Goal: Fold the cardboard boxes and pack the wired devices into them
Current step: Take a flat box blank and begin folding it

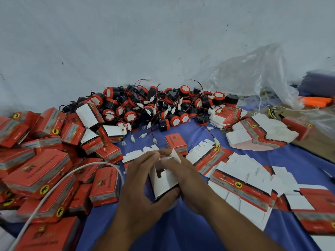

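The left hand (pixel 143 189) is clasping the half-folded cardboard box (pixel 164 182) steady while the right hand (pixel 189 176) is pinching a flap (pixel 175 155) inward.

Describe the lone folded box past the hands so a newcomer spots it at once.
Find the heap of wired devices at the back of the blue cloth. Just in front of it stands one small red box. Unlike the boxes piled at the left, it stands alone on bare cloth.
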Motion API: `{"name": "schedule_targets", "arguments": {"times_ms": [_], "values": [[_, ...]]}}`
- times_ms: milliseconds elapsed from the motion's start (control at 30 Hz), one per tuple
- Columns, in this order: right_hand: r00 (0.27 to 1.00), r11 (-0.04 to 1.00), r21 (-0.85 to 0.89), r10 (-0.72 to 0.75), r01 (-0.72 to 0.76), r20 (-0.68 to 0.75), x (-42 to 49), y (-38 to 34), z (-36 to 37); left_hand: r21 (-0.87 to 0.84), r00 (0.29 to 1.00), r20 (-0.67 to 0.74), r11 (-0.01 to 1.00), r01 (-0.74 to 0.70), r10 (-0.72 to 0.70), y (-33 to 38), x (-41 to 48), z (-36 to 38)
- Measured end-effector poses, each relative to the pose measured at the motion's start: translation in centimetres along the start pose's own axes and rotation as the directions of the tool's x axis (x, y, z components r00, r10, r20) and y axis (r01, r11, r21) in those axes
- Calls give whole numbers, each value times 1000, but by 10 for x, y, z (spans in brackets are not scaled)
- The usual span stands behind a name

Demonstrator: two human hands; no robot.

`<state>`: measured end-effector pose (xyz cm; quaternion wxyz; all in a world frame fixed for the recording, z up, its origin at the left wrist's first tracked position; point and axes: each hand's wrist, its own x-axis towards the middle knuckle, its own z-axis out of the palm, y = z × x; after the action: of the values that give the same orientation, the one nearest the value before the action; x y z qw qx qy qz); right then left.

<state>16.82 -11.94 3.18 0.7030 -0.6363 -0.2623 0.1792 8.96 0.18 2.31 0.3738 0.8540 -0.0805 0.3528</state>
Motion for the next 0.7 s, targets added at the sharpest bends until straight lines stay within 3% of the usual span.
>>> {"name": "schedule_targets", "arguments": {"times_ms": [133,267,400,500,700], "values": [[999,994,106,42,-42,0,0,2,1,18,997,59,998,-53,52,3,1,1],[1000,1000,16,-12,12,18,-4,5,4,-64,999,30,998,27,-25,-2,1,-1],[988,979,176,75,-98,134,-7,4,4,-113,991,24,985,131,-129,-10,0,-3],[984,948,286,102,-141,146,-4,3,3,-103,994,51,989,102,-97,-10,-1,-2],[966,914,331,185,-237,179,-1,4,5,-83,990,37,986,142,-139,-12,-5,5]]}}
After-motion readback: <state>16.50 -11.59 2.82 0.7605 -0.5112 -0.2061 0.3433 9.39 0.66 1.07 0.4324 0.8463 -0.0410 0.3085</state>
